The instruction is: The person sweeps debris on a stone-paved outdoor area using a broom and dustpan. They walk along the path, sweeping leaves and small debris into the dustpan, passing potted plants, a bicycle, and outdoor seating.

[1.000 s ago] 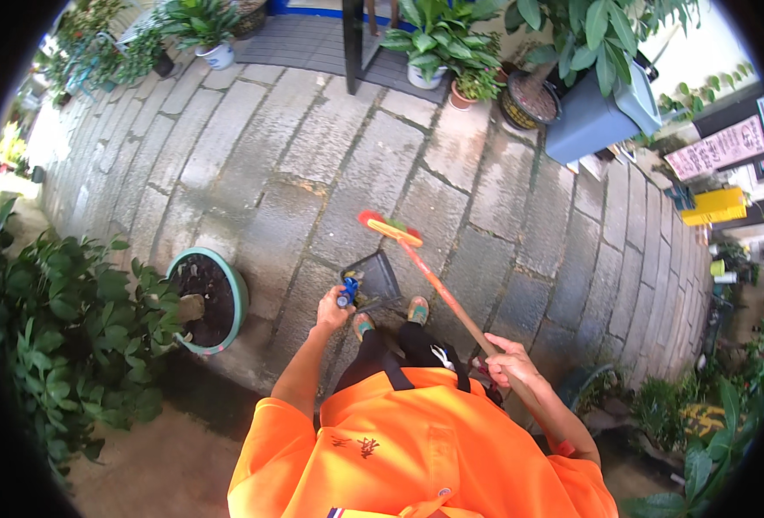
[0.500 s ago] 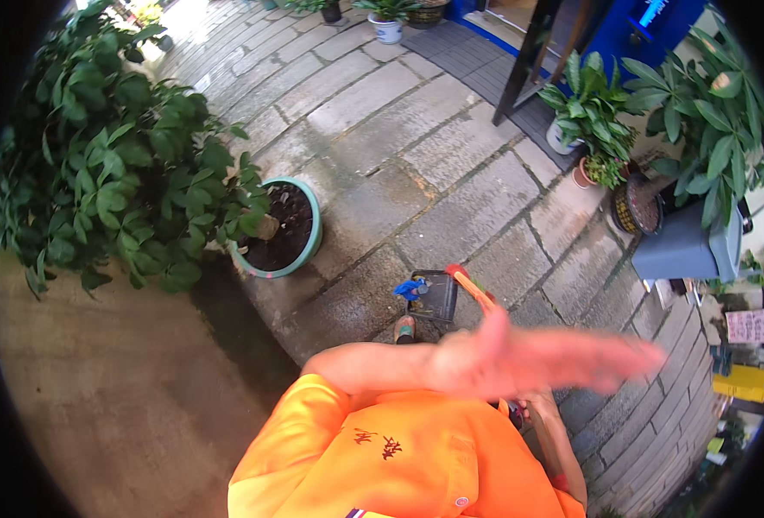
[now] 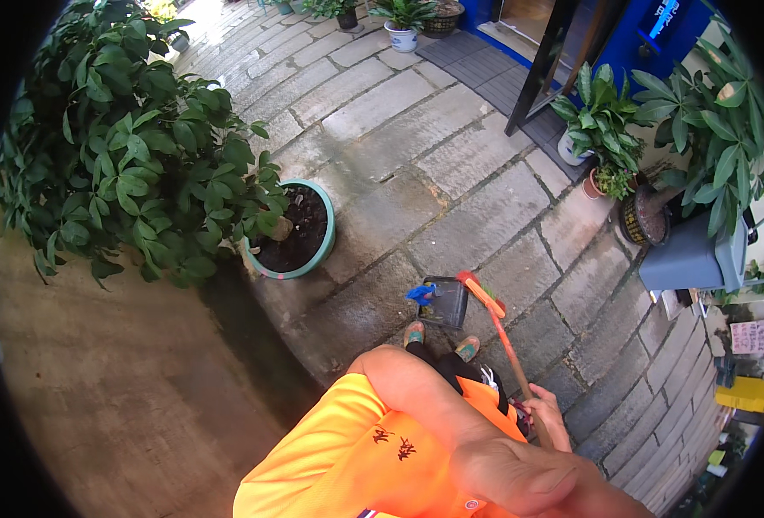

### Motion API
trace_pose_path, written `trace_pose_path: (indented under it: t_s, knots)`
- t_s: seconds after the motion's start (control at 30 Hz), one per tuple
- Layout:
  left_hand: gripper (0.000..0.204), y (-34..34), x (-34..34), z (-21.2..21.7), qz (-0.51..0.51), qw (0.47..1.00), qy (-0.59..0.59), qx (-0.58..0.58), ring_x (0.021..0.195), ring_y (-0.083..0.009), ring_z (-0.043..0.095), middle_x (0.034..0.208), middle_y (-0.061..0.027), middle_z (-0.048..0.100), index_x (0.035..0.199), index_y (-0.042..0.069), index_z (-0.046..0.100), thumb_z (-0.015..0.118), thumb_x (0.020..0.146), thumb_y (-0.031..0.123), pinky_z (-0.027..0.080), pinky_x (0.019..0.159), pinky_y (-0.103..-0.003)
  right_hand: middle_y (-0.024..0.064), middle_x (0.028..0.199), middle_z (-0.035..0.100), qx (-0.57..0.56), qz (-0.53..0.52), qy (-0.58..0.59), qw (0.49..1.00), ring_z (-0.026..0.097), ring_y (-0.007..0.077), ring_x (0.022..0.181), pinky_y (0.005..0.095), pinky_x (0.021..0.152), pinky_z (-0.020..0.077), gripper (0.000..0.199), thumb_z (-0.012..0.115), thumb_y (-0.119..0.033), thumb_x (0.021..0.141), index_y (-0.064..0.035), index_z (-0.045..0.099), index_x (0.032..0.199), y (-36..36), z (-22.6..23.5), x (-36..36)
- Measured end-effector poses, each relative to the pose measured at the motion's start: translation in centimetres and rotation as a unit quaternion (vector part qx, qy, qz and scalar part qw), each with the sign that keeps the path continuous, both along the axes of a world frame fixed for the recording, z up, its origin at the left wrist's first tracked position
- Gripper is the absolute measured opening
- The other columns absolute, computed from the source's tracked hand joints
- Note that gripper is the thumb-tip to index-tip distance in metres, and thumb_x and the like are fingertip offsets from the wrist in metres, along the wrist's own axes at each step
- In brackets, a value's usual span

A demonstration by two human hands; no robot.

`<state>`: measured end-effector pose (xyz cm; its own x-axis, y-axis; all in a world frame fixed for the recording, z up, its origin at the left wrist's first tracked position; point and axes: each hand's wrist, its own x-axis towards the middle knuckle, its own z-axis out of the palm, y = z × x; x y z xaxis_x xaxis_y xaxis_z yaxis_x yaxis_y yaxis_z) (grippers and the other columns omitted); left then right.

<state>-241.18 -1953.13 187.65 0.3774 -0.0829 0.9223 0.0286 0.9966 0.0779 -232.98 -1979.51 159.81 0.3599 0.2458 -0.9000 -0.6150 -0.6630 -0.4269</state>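
Observation:
My right hand (image 3: 548, 416) is closed around the wooden handle of a broom (image 3: 510, 350), at the lower right. The broom's red and orange head slants away from me toward the paving. Beside it a black dustpan (image 3: 448, 307) rests on the stones just ahead of my shoes. A crumpled blue thing (image 3: 421, 294), too small to name, lies at the dustpan's left side. My left arm crosses my orange shirt, bringing my left hand (image 3: 520, 476) close before the camera. Its thumb shows; the fingers stretch toward the lower edge, partly out of sight, and I see nothing held.
A leafy plant in a teal pot (image 3: 328, 237) stands to the left, beside a brown surface (image 3: 97, 388). Potted plants (image 3: 602, 116), a grey bin (image 3: 693, 259) and a yellow box (image 3: 746, 394) line the right. An open door (image 3: 542, 73) stands at the far right.
My left hand has swung down and toward the lower right, closer to the camera. The broom handle and my right hand, largely hidden before, now show. The view has shifted slightly.

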Motion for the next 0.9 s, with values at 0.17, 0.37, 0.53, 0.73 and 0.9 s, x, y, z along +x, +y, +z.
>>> trace_pose_path:
  t_s: [0.17, 0.37, 0.53, 0.73, 0.9]
  knots:
    - [0.068, 1.9, 0.2, -0.5, 0.061, 0.996, 0.058, -0.018, 0.105, -0.0234, 0.049, 0.122, -0.0144, 0.049, 0.111, -0.004, 0.052, 0.013, 0.094, 0.049, 0.035, 0.092, -0.036, 0.0048, 0.055, 0.051, 0.024, -0.080, 0.044, 0.995, 0.047, 0.0135, 0.038, 0.0256, 0.034, 0.0362, 0.071, 0.057, -0.002, 0.068, 0.0011, 0.031, 0.134, -0.9, -3.1, -0.5]
    - [0.056, 8.2, 6.6, -9.9, 0.150, 0.853, 0.492, -0.095, 0.116, -0.0310, 0.045, 0.129, -0.0188, 0.045, 0.125, -0.003, 0.042, 0.023, 0.096, 0.041, 0.033, 0.101, -0.043, 0.0029, 0.055, 0.051, 0.005, -0.016, -0.008, 1.000, 0.046, 0.0121, 0.037, 0.0254, 0.033, 0.0351, 0.071, 0.056, -0.003, 0.068, 0.0034, 0.030, 0.133, 1.5, 0.6, -1.2]
    - [0.052, 10.1, 5.8, -15.1, 0.136, 0.811, 0.549, -0.148, 0.122, -0.0320, 0.041, 0.131, -0.0190, 0.042, 0.126, -0.003, 0.042, 0.027, 0.096, 0.038, 0.030, 0.104, -0.045, 0.0021, 0.055, 0.050, 0.015, -0.017, -0.010, 1.000, 0.045, 0.0114, 0.037, 0.0246, 0.034, 0.0349, 0.070, 0.054, -0.003, 0.070, 0.0031, 0.028, 0.134, 1.2, 0.5, -1.8]
    - [0.045, 11.3, 5.1, -18.1, 0.181, 0.782, 0.595, -0.036, 0.100, -0.0300, 0.056, 0.109, -0.0182, 0.059, 0.112, -0.002, 0.054, 0.039, 0.093, 0.037, 0.044, 0.090, -0.042, 0.0015, 0.055, 0.048, 0.011, -0.046, 0.001, 0.999, 0.043, 0.0102, 0.037, 0.0241, 0.033, 0.0320, 0.070, 0.055, -0.004, 0.070, 0.0021, 0.028, 0.135, 1.8, 1.2, -2.1]
    - [0.023, 15.5, 2.8, -27.6, 0.434, 0.531, 0.699, 0.203, 0.065, -0.0134, 0.057, 0.088, -0.0106, 0.063, 0.102, -0.003, 0.059, 0.060, 0.081, 0.005, 0.046, 0.058, -0.024, 0.0023, 0.056, 0.047, 0.012, -0.078, 0.012, 0.997, 0.041, 0.0110, 0.037, 0.0254, 0.033, 0.0295, 0.072, 0.056, -0.002, 0.071, -0.0009, 0.026, 0.136, 1.6, 3.4, -3.0]
